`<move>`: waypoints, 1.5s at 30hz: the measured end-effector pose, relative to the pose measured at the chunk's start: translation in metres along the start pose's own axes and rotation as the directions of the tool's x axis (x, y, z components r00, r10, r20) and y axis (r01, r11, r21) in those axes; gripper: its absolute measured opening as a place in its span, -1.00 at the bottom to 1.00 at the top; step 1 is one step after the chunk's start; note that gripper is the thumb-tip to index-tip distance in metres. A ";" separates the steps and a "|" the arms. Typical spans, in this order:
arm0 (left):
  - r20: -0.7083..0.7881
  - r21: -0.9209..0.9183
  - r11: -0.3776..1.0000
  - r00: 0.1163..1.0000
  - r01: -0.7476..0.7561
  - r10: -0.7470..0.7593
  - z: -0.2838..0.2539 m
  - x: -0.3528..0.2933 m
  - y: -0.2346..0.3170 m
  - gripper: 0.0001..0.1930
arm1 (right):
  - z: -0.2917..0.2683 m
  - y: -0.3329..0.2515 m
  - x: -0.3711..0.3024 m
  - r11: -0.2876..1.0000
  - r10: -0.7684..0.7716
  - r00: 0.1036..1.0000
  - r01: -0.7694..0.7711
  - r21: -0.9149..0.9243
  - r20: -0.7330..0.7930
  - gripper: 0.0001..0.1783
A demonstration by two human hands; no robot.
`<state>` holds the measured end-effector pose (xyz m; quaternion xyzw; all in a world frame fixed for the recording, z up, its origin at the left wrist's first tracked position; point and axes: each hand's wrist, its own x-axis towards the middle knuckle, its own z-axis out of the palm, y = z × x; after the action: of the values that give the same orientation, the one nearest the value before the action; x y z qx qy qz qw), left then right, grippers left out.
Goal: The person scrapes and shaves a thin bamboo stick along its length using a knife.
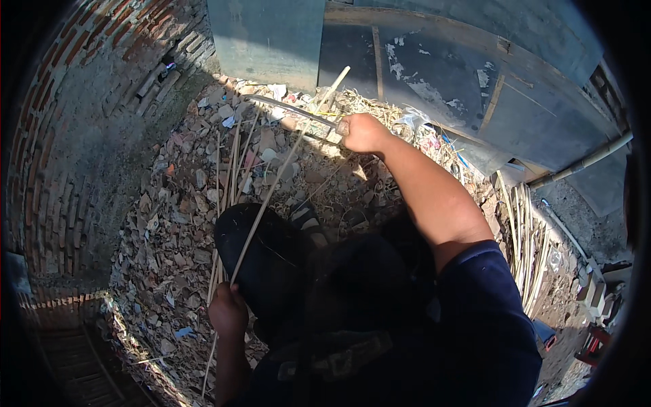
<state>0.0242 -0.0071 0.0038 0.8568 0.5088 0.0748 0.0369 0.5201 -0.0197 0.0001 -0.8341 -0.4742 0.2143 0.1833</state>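
My left hand (228, 310) is closed around the lower part of a long, pale bamboo strip (274, 188). The strip slants up and to the right across my dark-clad knee, and its far end rises past the blade. Farther off, my right hand (365, 133) grips the handle of a long-bladed knife (293, 108). Its blade points left and crosses the strip near the far end; whether the edge touches it I cannot tell. More thin bamboo strips (234, 159) lie on the rubble just left of my knee.
Broken brick and litter (173, 224) cover the ground. Along the left stands a brick wall (68, 169); grey-blue panels (434, 74) close off the far side. A bundle of bamboo strips (525, 244) lies at the right, near a pole (580, 161). Pale shavings (369, 105) are scattered beyond my right hand.
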 end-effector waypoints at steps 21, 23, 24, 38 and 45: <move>-0.037 0.032 0.999 0.999 0.002 -0.001 -0.001 -0.003 0.000 -0.80 | 0.009 -0.062 -0.036 0.965 -0.261 0.956 0.263 0.006 0.134 -0.60; -0.033 0.017 1.000 0.999 -0.018 0.019 0.000 -0.002 -0.002 -0.81 | -0.004 -0.040 -0.024 0.988 -0.147 0.986 0.150 -0.030 0.074 -0.63; -0.050 0.009 0.999 0.998 -0.048 0.048 0.000 0.005 0.000 -0.81 | 0.001 -0.014 -0.006 0.996 -0.032 0.998 0.035 0.079 -0.045 -0.63; 0.000 0.031 0.997 0.997 -0.072 0.072 -0.011 0.012 0.000 -0.84 | -0.006 -0.016 -0.015 0.998 0.055 0.997 -0.056 -0.018 -0.052 -0.59; 0.120 -0.026 0.999 0.992 -0.042 0.045 -0.021 0.014 -0.004 -0.84 | 0.008 -0.066 -0.039 0.946 -0.285 0.948 0.302 -0.120 0.141 -0.67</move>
<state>0.0241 0.0068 0.0257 0.8701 0.4861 0.0296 0.0762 0.4512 -0.0207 0.0341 -0.7502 -0.6173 0.2012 0.1247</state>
